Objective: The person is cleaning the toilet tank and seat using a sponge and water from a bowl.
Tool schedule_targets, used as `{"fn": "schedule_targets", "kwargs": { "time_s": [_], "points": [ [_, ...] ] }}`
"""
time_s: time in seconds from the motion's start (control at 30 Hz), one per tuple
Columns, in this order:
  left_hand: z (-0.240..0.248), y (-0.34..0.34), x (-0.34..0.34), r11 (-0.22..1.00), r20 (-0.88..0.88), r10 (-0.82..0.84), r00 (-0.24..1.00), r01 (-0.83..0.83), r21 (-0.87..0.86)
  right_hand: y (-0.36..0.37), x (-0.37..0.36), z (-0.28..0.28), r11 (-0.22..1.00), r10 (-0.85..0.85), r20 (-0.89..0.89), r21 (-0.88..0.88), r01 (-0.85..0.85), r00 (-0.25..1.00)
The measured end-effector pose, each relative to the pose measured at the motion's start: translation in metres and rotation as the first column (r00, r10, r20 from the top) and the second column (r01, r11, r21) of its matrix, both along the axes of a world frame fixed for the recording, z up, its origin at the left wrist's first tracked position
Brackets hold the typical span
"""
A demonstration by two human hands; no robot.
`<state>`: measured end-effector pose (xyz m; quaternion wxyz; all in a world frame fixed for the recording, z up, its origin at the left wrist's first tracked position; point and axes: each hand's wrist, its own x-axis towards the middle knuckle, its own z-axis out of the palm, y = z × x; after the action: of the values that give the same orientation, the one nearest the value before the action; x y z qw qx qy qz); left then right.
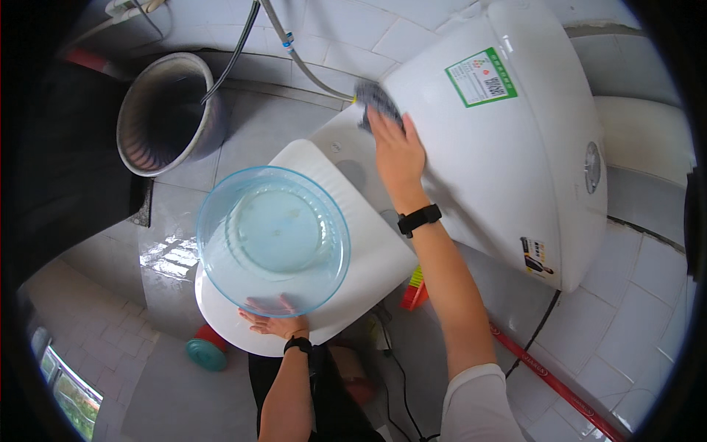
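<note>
A translucent blue plastic basin [278, 228] stands on the closed white toilet lid [379, 254]. My left hand [276, 322] lies at the basin's near edge, palm on the lid. Its spread fingers show through the clear basin wall, so it seems to touch the basin from outside without gripping it. My right hand [398, 147] reaches far forward and presses a dark grey cloth [378, 103] with its fingers. The cloth sits at the lower corner of the white toilet tank [508, 162], beside the end of a grey water hose [313, 74]. The cloth looks slightly blurred.
A round grey bin [169, 114] stands at the back left, with a dark hose hanging into it. On the right lies a red pole [560, 387]. A red and yellow brush [414, 289] and a green-lidded red container [206, 353] are on the floor beside the toilet.
</note>
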<state>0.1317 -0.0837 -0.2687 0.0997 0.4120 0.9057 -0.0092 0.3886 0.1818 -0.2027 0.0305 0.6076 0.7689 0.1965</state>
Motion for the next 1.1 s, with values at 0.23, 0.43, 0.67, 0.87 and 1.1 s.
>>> {"fn": "schedule_targets", "kwargs": {
  "time_s": [0.23, 0.43, 0.67, 0.87, 1.1],
  "points": [
    [0.007, 0.002, -0.002, 0.999, 0.01, -0.021, 1.0, 0.02, 0.029, -0.106, 0.037, 0.031, 0.978, -0.108, -0.008, -0.177, 0.105, 0.994],
    [0.004, 0.0, -0.008, 0.999, -0.013, 0.018, 1.0, -0.017, 0.043, -0.07, 0.002, 0.113, 0.938, -0.344, 0.229, 0.046, 0.343, 0.911],
    [-0.004, 0.0, 0.005, 1.0, -0.014, -0.023, 1.0, 0.023, -0.008, -0.145, 0.06, -0.042, 0.985, -0.148, -0.215, -0.118, 0.124, 0.965],
    [0.008, 0.005, 0.0, 0.999, -0.037, -0.051, 0.998, 0.05, -0.01, -0.203, 0.083, 0.022, 0.959, -0.235, -0.045, -0.171, 0.225, 0.971],
    [0.002, 0.001, -0.002, 0.998, 0.014, -0.053, 0.999, 0.053, -0.017, -0.189, 0.082, 0.019, 0.931, -0.365, 0.181, 0.085, 0.355, 0.913]
  ]
}}
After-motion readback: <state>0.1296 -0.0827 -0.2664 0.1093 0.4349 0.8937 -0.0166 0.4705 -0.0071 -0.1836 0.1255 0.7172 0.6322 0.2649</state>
